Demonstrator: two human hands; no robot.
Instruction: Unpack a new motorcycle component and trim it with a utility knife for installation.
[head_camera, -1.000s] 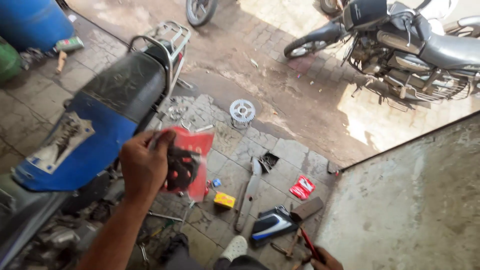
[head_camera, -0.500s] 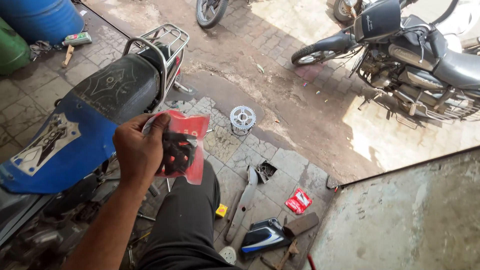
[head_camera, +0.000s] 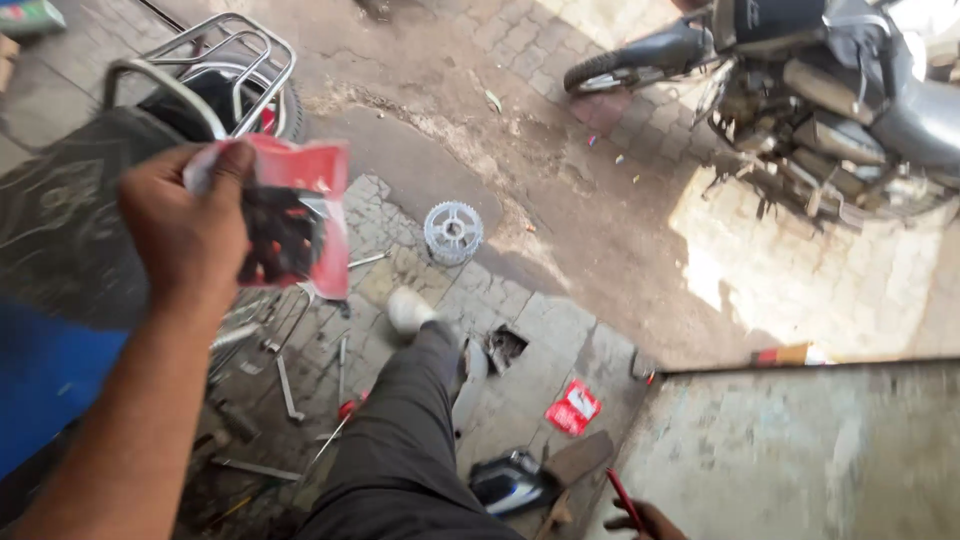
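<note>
the left hand is raised in the near left of the scene, back of the hand toward the camera, with its fingers curled and pinched on the upper edge of a red packet. the packet hangs beside the hand on its right, partly clear, with a dark part showing inside it. the thumb is hidden behind the hand. from the hand the bare forearm runs down and left to the bottom edge of the view, slanted.

the right hand shows only at the bottom edge, low and to the right, with a thin red tool lying against its fingers; whether they are closed on the tool cannot be told, since most of the hand is cut off.

between the two arms a leg in dark trousers stretches away from the person, ending in a pale shoe on the paving. to the left of the leg loose metal tools lie scattered on the stones. farther off sits a round toothed sprocket. a small red pack lies on the ground to the right of the leg, near a low concrete step. at far left stands a motorcycle with a chrome rear rack; a second motorcycle is parked at the far right in sunlight.
</note>
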